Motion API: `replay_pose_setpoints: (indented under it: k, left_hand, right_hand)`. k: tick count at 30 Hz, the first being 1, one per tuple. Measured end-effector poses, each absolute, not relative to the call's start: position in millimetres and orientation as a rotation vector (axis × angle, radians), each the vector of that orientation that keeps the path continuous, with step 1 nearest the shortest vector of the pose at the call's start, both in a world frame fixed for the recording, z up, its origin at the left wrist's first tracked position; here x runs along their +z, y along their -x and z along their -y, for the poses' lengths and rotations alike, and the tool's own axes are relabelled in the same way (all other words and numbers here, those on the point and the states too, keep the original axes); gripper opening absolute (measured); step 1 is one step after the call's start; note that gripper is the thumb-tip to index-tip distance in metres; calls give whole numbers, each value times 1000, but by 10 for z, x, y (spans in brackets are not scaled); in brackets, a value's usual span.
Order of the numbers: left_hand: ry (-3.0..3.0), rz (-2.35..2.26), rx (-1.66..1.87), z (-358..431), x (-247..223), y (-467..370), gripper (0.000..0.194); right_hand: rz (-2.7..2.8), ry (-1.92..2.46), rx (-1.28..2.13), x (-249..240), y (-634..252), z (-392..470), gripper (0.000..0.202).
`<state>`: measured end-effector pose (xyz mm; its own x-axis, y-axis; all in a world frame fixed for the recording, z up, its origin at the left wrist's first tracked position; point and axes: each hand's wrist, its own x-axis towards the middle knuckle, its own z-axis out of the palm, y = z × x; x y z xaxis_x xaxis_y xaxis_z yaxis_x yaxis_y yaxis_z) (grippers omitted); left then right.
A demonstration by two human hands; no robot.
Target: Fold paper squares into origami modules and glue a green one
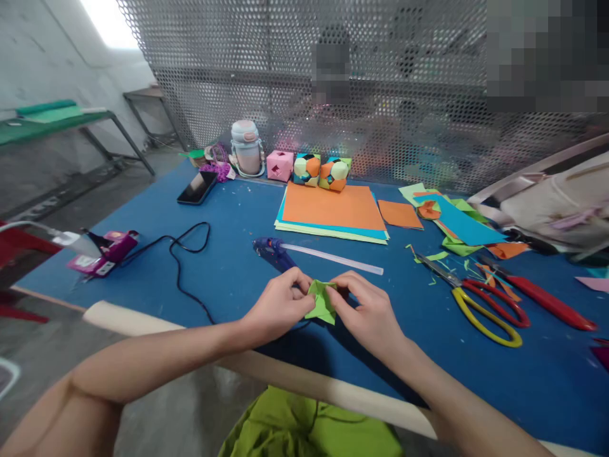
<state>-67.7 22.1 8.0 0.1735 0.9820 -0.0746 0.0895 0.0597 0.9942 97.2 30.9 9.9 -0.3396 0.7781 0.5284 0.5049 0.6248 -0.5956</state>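
Observation:
A small folded piece of light green paper (322, 304) is held up between my two hands, above the front part of the blue table. My left hand (280, 301) pinches its left edge between thumb and fingers. On the opposite edge, my right hand (364, 308) grips the paper the same way. Just beyond my left hand lies a dark blue glue gun (271, 249), partly hidden by that hand. A long translucent glue stick (333, 258) sticks out of its back and points right.
Stacked coloured sheets (333, 209) lie ahead, with folded paper cubes (307, 170) behind. Scissors (476, 304), a red-handled tool (547, 301) and paper scraps (466, 219) are at right. To the left are a phone (197, 188), a bottle (247, 149), a black cord (178, 273) and a purple power strip (107, 254).

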Motion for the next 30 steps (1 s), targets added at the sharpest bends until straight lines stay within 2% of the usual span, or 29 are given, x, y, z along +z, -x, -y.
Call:
replay_pose_setpoints:
  k: [6,13,17,21,25,28,30]
  left_hand:
    - [-1102,-1070,851,-247,147,681,24]
    - [-1515,-1247,742,-309,158,782,20]
    - [-1574,-1271,776,-274,160,824,24]
    - [-1768,-1256,801,-209,156,891,20]
    - [-2066,-1032,814,-215,158,987,20]
    - [-2152,-937,895,-282,154,1068,21]
    - [-2134,-902,981,-328,140,1128,21]
  right_hand:
    - [2041,956,435,107,-978,-313,13]
    - [2114,953,439,100,-936,-303,11]
    - [2095,984,535,136,-934,-294,18]
    - [2015,1127,837,180,-984,-467,27]
    - [2139,1128,830,152,-827,-797,25]
    - [2219,1109,891,94,-513,-937,42]
    - [2242,1188,898,38,-297,-958,33]
